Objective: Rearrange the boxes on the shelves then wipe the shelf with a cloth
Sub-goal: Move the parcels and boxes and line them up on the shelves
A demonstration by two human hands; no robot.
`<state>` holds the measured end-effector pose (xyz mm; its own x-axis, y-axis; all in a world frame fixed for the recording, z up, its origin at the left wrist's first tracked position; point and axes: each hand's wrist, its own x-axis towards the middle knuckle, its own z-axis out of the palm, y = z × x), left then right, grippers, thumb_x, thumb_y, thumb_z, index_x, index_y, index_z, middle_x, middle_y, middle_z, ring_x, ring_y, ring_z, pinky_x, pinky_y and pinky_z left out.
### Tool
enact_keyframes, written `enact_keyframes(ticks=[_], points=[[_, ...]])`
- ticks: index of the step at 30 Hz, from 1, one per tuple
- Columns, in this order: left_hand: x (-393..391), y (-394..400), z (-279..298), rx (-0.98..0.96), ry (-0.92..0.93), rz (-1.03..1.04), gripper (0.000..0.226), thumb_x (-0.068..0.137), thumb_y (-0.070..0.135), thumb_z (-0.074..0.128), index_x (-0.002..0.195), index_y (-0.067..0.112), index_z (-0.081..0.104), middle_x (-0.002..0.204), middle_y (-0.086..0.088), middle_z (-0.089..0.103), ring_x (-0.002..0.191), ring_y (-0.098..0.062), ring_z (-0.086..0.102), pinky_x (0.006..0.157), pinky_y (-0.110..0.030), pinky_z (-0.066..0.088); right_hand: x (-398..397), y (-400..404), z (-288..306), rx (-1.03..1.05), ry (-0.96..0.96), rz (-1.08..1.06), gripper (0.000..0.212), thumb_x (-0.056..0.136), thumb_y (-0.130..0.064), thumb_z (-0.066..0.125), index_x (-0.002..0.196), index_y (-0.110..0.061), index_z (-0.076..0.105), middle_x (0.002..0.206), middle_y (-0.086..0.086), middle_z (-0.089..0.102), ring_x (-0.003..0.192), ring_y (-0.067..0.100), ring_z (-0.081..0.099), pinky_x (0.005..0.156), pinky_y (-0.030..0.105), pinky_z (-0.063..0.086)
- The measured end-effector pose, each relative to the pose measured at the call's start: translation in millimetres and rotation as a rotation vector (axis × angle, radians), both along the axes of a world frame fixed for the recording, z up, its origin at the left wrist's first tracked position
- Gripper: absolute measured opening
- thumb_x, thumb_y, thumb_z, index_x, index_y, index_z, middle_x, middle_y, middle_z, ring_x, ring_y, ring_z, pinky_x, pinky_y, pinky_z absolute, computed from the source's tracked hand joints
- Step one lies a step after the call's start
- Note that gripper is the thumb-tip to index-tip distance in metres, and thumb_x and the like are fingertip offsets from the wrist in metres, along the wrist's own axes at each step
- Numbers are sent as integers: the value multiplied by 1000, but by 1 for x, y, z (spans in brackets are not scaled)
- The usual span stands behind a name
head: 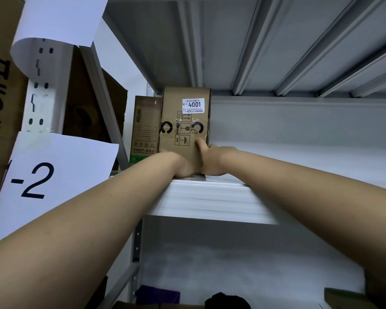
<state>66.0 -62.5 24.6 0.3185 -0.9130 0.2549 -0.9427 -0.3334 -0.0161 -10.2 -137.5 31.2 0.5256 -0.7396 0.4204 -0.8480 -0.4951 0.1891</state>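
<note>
Here, both of your arms reach up to the white metal shelf, and your hands meet at the foot of a tall cardboard box standing upright near the shelf's left end. Your right hand holds the box's lower right corner: the thumb lies up across the front face and the palm wraps the right edge; the other fingers are hidden behind the box. Your left hand sits at the bottom front edge of the same box, just left of the right hand and touching it. Its fingers are out of sight against the cardboard, so you cannot tell whether it grips or only presses.

The box carries a white label reading 4001 near its top, black handling symbols down the middle, and clear tape across the front. Just beside it on the left, and set a little further back, stands a slimmer cardboard box with green print at its base.

On the upright post at far left hangs a paper sheet marked "-2". Lower down, on the shelf below, a purple cloth lies near a black item that is too dark to identify.
</note>
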Motion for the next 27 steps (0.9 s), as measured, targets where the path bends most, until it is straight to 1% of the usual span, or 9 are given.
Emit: enact_keyframes(ticks=[2,4,6,9,11,13,17,22,27], points=[[3,-2,1,-41,29,65,47,105,32,24,147,12,28,150,-11,32,138,-30,27,113,-41,22,-2,2,1,19,-13,21,78,94,-30,48,150,-23,-5,141,13,40,118,34,50,86,38,39],[10,-5,2,-167,85,140,53,96,40,40,142,12,37,139,-12,44,126,-32,43,106,-43,36,-9,7,7,-7,-89,85,64,94,-30,47,147,-23,13,133,13,49,115,33,52,83,36,38],[9,-7,2,-299,61,134,45,93,36,45,132,14,46,127,-9,55,114,-30,53,94,-37,43,-22,13,13,-78,-194,109,49,95,-32,47,140,-22,30,129,11,54,115,32,52,80,34,37],[-2,-7,5,-445,-62,76,29,96,25,42,121,15,54,114,-7,59,102,-27,56,73,-32,39,-44,15,16,-122,-267,78,35,94,-32,45,128,-22,49,125,8,58,113,32,53,80,33,39],[-11,-7,8,-502,-97,10,28,96,23,42,118,15,57,113,-8,60,101,-29,57,71,-32,38,-59,15,14,-104,-296,63,29,92,-28,45,117,-21,58,115,6,64,105,30,58,78,32,44],[-29,-8,9,-519,-93,-53,28,95,22,42,117,15,57,112,-9,60,99,-30,57,71,-33,38,-80,16,13,-82,-313,31,27,90,-26,45,111,-22,61,107,4,67,99,28,61,81,32,49],[-77,-7,11,-503,-119,-115,26,93,18,43,113,15,60,105,-8,61,86,-28,53,68,-32,37,-127,21,10,-63,-334,-25,28,89,-24,44,111,-25,61,107,1,68,98,26,63,83,32,50],[-153,-7,5,-492,-127,-185,30,92,15,42,117,17,58,114,-8,60,89,-29,51,72,-33,38,-206,34,2,-49,-350,-74,25,88,-17,43,103,-25,62,93,-6,72,85,16,68,69,26,46],[-238,-1,-9,-491,-59,-240,27,90,17,42,113,16,58,102,-6,56,85,-27,47,70,-31,34,-298,42,-20,-140,-395,-121,31,86,-16,40,104,-26,64,104,0,69,98,24,62,78,31,49]])
